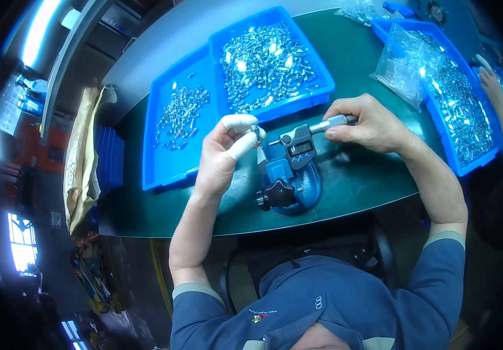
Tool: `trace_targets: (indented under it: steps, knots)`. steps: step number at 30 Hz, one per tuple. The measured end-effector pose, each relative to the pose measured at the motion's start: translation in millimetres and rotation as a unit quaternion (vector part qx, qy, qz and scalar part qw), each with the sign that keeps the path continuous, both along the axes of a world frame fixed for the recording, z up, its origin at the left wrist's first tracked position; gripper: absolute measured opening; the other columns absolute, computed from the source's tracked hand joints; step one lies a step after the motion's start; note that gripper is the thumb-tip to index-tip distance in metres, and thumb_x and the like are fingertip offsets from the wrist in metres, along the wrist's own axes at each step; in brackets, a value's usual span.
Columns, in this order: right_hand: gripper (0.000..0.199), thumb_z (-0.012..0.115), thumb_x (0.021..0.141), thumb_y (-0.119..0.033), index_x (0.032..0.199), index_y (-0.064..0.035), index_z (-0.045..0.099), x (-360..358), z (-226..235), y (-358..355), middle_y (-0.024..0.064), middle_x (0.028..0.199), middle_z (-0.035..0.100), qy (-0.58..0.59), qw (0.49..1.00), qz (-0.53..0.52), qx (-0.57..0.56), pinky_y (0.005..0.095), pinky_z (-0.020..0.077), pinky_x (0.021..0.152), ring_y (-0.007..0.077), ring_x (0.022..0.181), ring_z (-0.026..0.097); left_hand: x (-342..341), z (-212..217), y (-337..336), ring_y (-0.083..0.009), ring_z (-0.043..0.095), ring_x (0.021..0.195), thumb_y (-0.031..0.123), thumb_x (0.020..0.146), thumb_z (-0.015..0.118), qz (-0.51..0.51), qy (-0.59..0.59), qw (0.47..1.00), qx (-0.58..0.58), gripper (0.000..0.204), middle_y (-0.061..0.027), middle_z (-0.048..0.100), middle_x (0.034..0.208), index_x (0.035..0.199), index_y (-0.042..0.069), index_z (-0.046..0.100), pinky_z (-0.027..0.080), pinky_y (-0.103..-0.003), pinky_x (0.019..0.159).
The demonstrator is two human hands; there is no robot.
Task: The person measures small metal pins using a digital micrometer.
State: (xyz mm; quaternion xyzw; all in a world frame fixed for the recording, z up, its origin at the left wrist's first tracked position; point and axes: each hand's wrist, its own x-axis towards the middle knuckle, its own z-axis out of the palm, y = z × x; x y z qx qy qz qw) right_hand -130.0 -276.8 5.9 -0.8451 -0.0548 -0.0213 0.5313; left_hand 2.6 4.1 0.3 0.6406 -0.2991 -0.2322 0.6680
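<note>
My left hand (pixel 217 156), with white finger cots on thumb and forefinger, pinches a small shiny metal part (pixel 256 130). It is beside the measuring gap of a digital micrometer (pixel 300 149); whether the part touches the jaws I cannot tell. The micrometer sits clamped in a blue stand (pixel 308 189) with a black knob (pixel 279 194). On its right side, my right hand (pixel 374 123) has thumb and fingers closed round the silver thimble (pixel 334 122).
Behind my hands, a blue tray (pixel 153 125) holds a smaller pile of metal parts beside a fuller blue tray (pixel 325 81). Another full tray (pixel 460 169) stands right, with a clear plastic bag (pixel 400 67) over its edge. Brown paper (pixel 82 157) and stacked blue bins (pixel 110 157) are left.
</note>
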Motion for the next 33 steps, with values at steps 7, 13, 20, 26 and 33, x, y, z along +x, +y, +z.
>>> trace_targets:
  steps: [7,13,20,26,33]
  knots:
    - [0.04,0.075,0.088,-0.038,0.098,-0.0003,0.071,3,-2,0,0.0049,0.075,0.063,0.002,1.0,0.004,-0.003,0.028,0.0442,0.062,0.0126,0.07,0.056,-4,-5,-1,-0.0168,0.066,0.097,0.001,0.091,0.067,-0.006,0.037,0.999,-0.006,0.024,-0.0089,0.068,0.102,0.115,0.004,0.063,0.053,-0.032,0.087]
    - [0.034,0.076,0.087,-0.033,0.099,-0.002,0.071,3,-2,0,0.0026,0.075,0.063,0.008,1.0,-0.002,-0.003,0.0254,0.0425,0.06,0.0098,0.068,0.056,-7,-5,-3,-0.0154,0.064,0.09,0.006,0.091,0.068,0.001,0.036,0.999,-0.012,0.027,-0.0098,0.068,0.102,0.118,0.003,0.062,0.052,-0.03,0.084]
    - [0.035,0.076,0.086,-0.034,0.099,-0.0018,0.071,3,-3,0,0.0035,0.078,0.064,0.007,1.0,0.001,-0.002,0.0256,0.0437,0.062,0.0105,0.069,0.057,-7,-7,-1,-0.0151,0.066,0.093,0.001,0.091,0.068,-0.005,0.039,0.999,-0.008,0.025,-0.0079,0.068,0.101,0.115,0.004,0.064,0.054,-0.03,0.078]
    - [0.036,0.074,0.087,-0.035,0.099,-0.0012,0.07,3,-2,-1,0.0038,0.082,0.065,-0.039,0.999,-0.011,-0.005,0.0265,0.0448,0.065,0.0104,0.073,0.057,-9,-6,-3,-0.014,0.065,0.088,0.006,0.09,0.07,0.003,0.037,0.999,0.0,0.027,-0.0079,0.068,0.099,0.116,0.004,0.063,0.053,-0.028,0.08]
    - [0.03,0.069,0.091,-0.03,0.097,-0.0008,0.07,2,1,1,0.0041,0.079,0.067,0.003,1.0,0.006,0.025,0.0257,0.0449,0.064,0.0113,0.072,0.06,-11,-6,-3,-0.0133,0.064,0.087,0.005,0.091,0.07,0.007,0.039,0.999,-0.003,0.027,-0.0072,0.068,0.1,0.117,0.004,0.063,0.053,-0.027,0.08]
